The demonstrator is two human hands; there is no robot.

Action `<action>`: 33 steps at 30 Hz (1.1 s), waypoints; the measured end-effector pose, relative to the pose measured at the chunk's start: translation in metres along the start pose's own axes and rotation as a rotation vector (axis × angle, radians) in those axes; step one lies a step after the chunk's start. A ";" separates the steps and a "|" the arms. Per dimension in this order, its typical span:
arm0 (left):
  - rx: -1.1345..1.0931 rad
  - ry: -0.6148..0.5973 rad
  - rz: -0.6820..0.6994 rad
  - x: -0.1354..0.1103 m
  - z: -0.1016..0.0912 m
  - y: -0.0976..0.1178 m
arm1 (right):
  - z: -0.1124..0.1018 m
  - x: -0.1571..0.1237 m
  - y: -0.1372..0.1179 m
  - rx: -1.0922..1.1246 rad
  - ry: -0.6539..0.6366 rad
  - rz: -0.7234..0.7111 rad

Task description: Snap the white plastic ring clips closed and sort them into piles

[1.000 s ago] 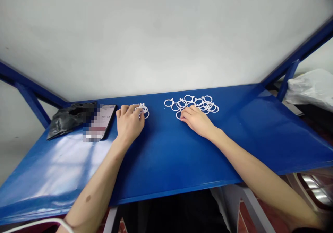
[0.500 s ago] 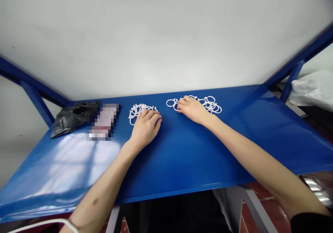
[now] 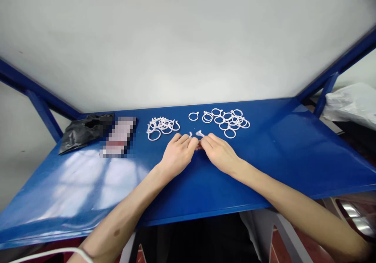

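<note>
A person's left hand (image 3: 179, 153), its forearm crossing the near edge of a blue table (image 3: 188, 194) above a white cable (image 3: 58, 250), meets the right hand (image 3: 219, 152) near the middle of the tabletop. The fingers of both are drawn in narrow, pinching a small white piece (image 3: 200, 133) between them; its ends poke out on the far side, but fingers hide the rest, so whether it is open or joined cannot be told. It is probably a ring like those beyond.

Just past the hands, white rings lie in two sets. At left, a compact pile (image 3: 162, 125) overlaps closely, with small ends jutting up; at right, a looser group (image 3: 234, 120) spreads flat, with a lone ring (image 3: 193, 120) apart at its left. The work looks partway along: one piece in hand, a sizeable number on either side. Which set is finished and which waits cannot be told for certain.

Farther left lie a pixelated flat rectangular object (image 3: 119, 137) and, next to it, a crumpled black bag (image 3: 79, 136). A pale plastic bag (image 3: 352, 102) sits at far right, and a whitish wall (image 3: 182, 51) rises behind the table.
</note>
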State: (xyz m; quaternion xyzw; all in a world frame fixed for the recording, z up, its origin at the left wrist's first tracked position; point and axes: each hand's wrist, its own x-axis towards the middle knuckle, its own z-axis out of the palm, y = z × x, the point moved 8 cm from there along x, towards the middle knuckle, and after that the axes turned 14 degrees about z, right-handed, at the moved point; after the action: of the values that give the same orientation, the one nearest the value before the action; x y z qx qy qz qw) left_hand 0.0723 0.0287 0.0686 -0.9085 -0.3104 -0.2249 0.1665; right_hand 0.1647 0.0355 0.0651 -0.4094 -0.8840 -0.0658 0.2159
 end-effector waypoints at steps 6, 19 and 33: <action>-0.013 0.058 -0.114 -0.011 -0.003 -0.029 | 0.006 0.013 0.025 0.207 0.049 0.054; 0.230 0.017 -0.473 -0.040 -0.018 -0.082 | 0.036 0.062 0.110 -0.061 -0.144 0.150; -0.089 0.006 0.045 -0.005 0.004 -0.009 | 0.012 0.010 0.007 0.066 -0.253 -0.173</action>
State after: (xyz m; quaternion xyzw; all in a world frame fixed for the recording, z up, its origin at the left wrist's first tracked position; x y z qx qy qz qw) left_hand 0.0643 0.0343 0.0642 -0.9210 -0.2793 -0.2374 0.1319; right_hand 0.1609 0.0506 0.0586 -0.3295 -0.9378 -0.0029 0.1095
